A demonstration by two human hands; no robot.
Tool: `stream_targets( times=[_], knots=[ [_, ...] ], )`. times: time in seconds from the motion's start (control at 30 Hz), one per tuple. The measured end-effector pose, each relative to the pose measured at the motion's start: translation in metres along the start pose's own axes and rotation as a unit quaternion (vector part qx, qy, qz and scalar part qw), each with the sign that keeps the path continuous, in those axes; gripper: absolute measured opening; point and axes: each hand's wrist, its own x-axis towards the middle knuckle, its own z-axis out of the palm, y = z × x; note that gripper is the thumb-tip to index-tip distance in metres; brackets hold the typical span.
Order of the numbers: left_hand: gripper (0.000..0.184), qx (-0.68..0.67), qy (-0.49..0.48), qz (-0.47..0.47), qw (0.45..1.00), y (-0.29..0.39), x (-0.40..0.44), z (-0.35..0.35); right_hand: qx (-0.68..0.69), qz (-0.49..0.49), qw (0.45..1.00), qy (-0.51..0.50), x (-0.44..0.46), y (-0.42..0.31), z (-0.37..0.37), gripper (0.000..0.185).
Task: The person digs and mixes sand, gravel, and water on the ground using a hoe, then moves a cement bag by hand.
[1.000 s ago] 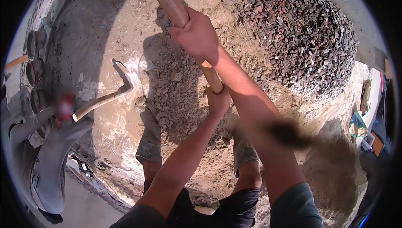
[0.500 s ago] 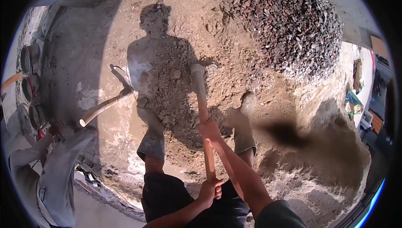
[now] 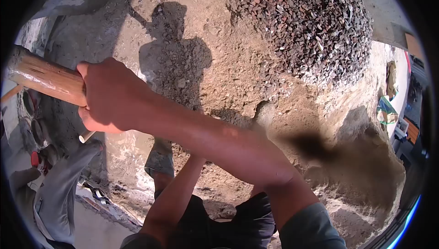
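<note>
Across the view stretches my right forearm, and my right hand point(image 3: 107, 94) is closed round a thick wooden handle point(image 3: 50, 79) raised at the left. Its far end reaches the left edge of the view; no tool head can be made out. My left forearm point(image 3: 173, 196) passes beneath the right one, which hides my left hand, so its fingers do not show. Below both arms lies loose sandy soil point(image 3: 233, 66) with my shadow on it. The pale end of a second wooden handle point(image 3: 86, 136) shows just under my right hand.
A heap of dark gravel point(image 3: 315, 29) lies at the upper right. Another person in grey clothing point(image 3: 57, 198) is at the lower left, near several round containers point(image 3: 39, 132). A mound of pale soil point(image 3: 347, 217) rises at the lower right.
The wooden handle has swung up from the ground between my feet to the upper left, close to the camera. My right arm has moved across my left, hiding that hand.
</note>
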Motion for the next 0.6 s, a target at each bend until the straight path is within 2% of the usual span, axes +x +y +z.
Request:
stream_targets(
  times=[0.03, 0.1, 0.13, 0.17, 0.2, 0.23, 0.27, 0.3, 0.37, 0.4, 0.43, 0.47, 0.57, 0.6],
  knots=[
    [0.032, 0.044, -0.001, 0.030, 0.999, -0.009, 0.036, 0.019, -0.017, -0.052, 0.998, -0.005, 0.013, 0.003, -0.017, 0.034],
    [0.032, 0.058, 0.008, 0.036, 0.998, -0.056, 0.065, 0.061, -0.054, -0.032, 0.998, 0.004, 0.011, 0.028, -0.046, 0.031],
    [0.032, 0.046, 0.026, 0.005, 0.999, -0.092, 0.060, 0.068, -0.047, 0.051, 0.997, -0.018, -0.003, 0.051, -0.066, 0.031],
    [0.032, 0.029, 0.051, -0.044, 0.997, -0.126, 0.043, 0.067, -0.115, 0.049, 0.992, 0.030, -0.026, 0.104, -0.077, 0.032],
    [0.032, 0.007, 0.081, -0.100, 0.992, -0.154, 0.018, 0.062, -0.020, 0.171, 0.983, 0.057, -0.067, 0.155, -0.095, 0.036],
    [0.026, 0.007, 0.080, -0.157, 0.984, -0.174, -0.004, 0.056, -0.021, 0.382, 0.921, 0.068, -0.112, 0.203, -0.122, 0.035],
    [0.021, 0.010, 0.060, -0.232, 0.971, -0.183, -0.032, 0.044, -0.004, 0.451, 0.883, 0.128, -0.177, 0.315, -0.137, 0.035],
    [0.017, 0.008, 0.026, -0.300, 0.954, -0.183, -0.057, 0.028, -0.133, 0.536, 0.827, 0.111, -0.192, 0.280, -0.134, 0.037],
    [0.014, 0.006, -0.061, -0.395, 0.917, -0.151, -0.085, 0.002, -0.271, 0.522, 0.797, 0.140, -0.189, 0.274, -0.098, 0.039],
    [0.017, 0.037, -0.065, -0.428, 0.901, -0.122, -0.095, -0.002, -0.189, 0.542, 0.809, 0.126, -0.189, 0.268, -0.088, 0.041],
    [0.026, 0.145, 0.020, -0.410, 0.900, -0.085, -0.109, 0.023, -0.103, 0.554, 0.820, 0.098, -0.187, 0.260, -0.067, 0.043],
    [0.026, 0.147, 0.045, -0.419, 0.895, -0.059, -0.118, 0.010, -0.106, 0.560, 0.814, 0.112, -0.183, 0.256, -0.045, 0.045],
    [0.026, 0.164, 0.059, -0.446, 0.878, 0.018, -0.157, -0.017, -0.095, 0.597, 0.775, 0.183, -0.194, 0.246, 0.040, 0.056],
    [0.025, 0.159, 0.059, -0.456, 0.873, 0.035, -0.179, -0.032, -0.103, 0.588, 0.781, 0.184, -0.206, 0.244, 0.070, 0.055]
  ],
)
